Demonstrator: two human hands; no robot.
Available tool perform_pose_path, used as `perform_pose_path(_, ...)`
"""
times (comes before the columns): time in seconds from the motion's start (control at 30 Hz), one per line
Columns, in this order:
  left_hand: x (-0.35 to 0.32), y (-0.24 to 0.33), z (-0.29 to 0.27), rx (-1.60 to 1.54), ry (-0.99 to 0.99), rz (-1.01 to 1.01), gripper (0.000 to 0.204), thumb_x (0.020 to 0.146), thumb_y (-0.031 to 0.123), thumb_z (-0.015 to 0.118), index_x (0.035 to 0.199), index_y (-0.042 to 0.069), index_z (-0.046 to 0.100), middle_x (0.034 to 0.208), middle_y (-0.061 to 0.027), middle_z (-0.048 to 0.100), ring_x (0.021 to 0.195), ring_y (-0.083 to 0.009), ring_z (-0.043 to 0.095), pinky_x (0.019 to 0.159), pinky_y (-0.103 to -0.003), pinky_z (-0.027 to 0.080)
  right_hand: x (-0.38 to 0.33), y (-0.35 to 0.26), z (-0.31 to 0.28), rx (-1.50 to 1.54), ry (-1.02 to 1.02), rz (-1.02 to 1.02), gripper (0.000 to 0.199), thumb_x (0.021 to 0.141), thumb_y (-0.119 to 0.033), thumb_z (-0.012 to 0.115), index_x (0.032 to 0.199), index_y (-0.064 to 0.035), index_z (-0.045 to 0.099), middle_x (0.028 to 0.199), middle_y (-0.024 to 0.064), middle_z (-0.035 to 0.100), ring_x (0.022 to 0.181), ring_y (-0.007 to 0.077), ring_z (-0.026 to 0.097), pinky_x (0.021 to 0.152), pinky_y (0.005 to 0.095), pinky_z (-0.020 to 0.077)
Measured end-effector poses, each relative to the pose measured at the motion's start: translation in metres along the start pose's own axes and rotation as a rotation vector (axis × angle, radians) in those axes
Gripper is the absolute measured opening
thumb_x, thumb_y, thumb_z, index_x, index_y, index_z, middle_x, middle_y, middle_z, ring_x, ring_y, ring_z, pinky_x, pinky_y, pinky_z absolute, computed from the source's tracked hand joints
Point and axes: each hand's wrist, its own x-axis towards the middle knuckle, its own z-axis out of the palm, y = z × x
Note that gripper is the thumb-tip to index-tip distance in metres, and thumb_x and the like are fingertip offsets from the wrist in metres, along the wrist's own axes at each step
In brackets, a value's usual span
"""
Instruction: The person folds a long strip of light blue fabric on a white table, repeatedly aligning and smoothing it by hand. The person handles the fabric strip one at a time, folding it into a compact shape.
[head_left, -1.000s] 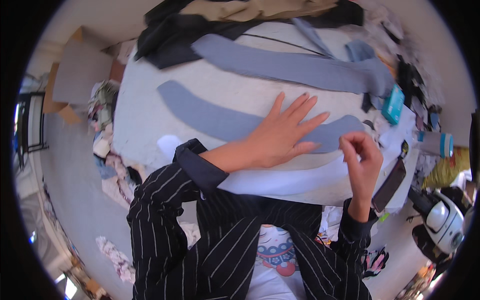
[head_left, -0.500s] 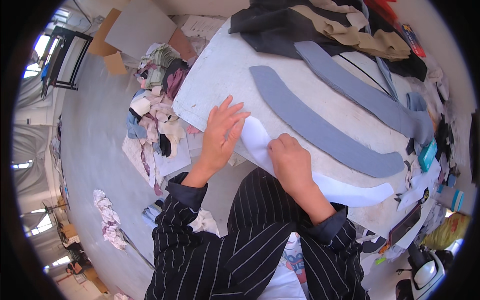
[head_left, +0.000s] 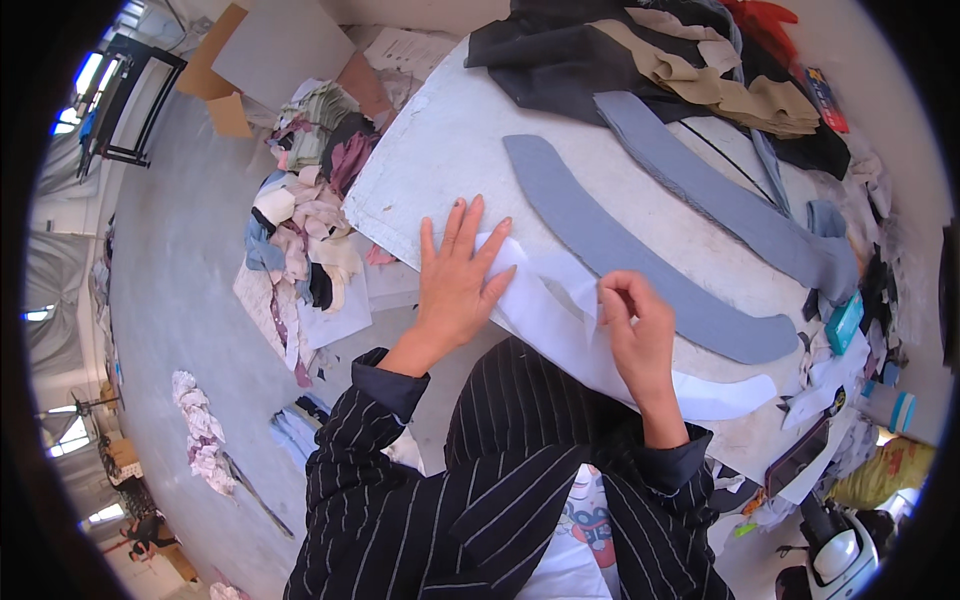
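Note:
A long curved white piece, like a collar or waistband strip, lies along the near edge of the white table. My left hand rests on its left end with fingers spread. Above the middle of the piece, my right hand pinches a thin white layer that lifts away from it. Whether this layer is paper or cloth I cannot tell. Just beyond lies a curved blue-grey fabric strip. Farther back is a thicker layered blue-grey strip, its right end bunched.
Black cloth and folded tan fabric cover the far side. A teal box and a dark phone-like slab lie at the right. Fabric scraps heap beside the table's left corner, near a cardboard box.
My left hand has come down flat onto the white piece. My right hand has moved right, drawing up a thin white layer from it.

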Motion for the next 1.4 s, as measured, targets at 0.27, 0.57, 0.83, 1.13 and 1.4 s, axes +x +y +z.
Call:
perform_pose_path(0.27,-0.036,0.043,-0.033,-0.96,-0.123,-0.125,0.037,0.096,0.026,0.057,0.123,0.001,0.057,0.114,-0.014,0.063,0.101,-0.0256,0.062,0.086,-0.036,0.049,-0.005,-0.015,-0.023,-0.077,0.17,-0.304,0.01,0.084,0.001,0.066,0.093,-0.0014,0.062,0.079,0.0089,0.062,0.065,0.0201,0.059,0.059,0.0278,0.0458)
perform_pose_path(0.57,-0.005,0.081,-0.031,-1.585,-0.1,-0.52,0.029,0.101,0.021,0.054,0.114,-0.003,0.064,0.105,-0.0097,0.069,0.093,-0.0145,0.064,0.081,-0.028,0.05,-0.016,-0.032,-0.028,-0.243,0.034,-0.591,0.04,0.074,-0.015,0.076,0.11,-0.0047,0.061,0.108,0.0145,0.064,0.086,0.0325,0.065,0.077,0.0363,0.0518)
perform_pose_path(0.83,0.027,0.086,-0.046,-1.565,0.117,-0.366,0.018,0.092,0.01,0.065,0.105,-0.004,0.064,0.092,-0.0114,0.07,0.074,-0.0159,0.067,0.059,-0.027,0.051,-0.025,-0.01,-0.106,0.23,-0.428,0.078,0.073,0.077,-0.012,0.076,0.142,-0.0059,0.045,0.089,0.0062,0.066,0.075,0.0113,0.059,0.072,0.0242,0.0469)
perform_pose_path(1.13,0.066,0.058,-0.018,-1.405,0.0,-0.532,0.014,0.09,0.011,0.068,0.097,0.0,0.064,0.078,-0.0045,0.067,0.059,-0.009,0.06,0.049,-0.023,0.045,-0.067,0.005,-0.2,0.011,-0.097,0.361,0.059,0.074,-0.001,0.073,0.131,-0.003,0.056,0.073,-0.001,0.059,0.066,0.0051,0.053,0.062,0.0192,0.0413)
perform_pose_path(1.4,0.102,0.001,0.003,-0.97,0.114,-0.51,0.016,0.089,0.014,0.07,0.091,-0.001,0.067,0.07,-0.0011,0.065,0.057,-0.0059,0.057,0.05,-0.019,0.04,-0.029,0.025,-0.156,-0.185,-0.107,0.194,0.049,0.074,0.0,0.073,0.121,-0.0033,0.06,0.064,0.0029,0.054,0.06,0.0098,0.051,0.06,0.024,0.0417)
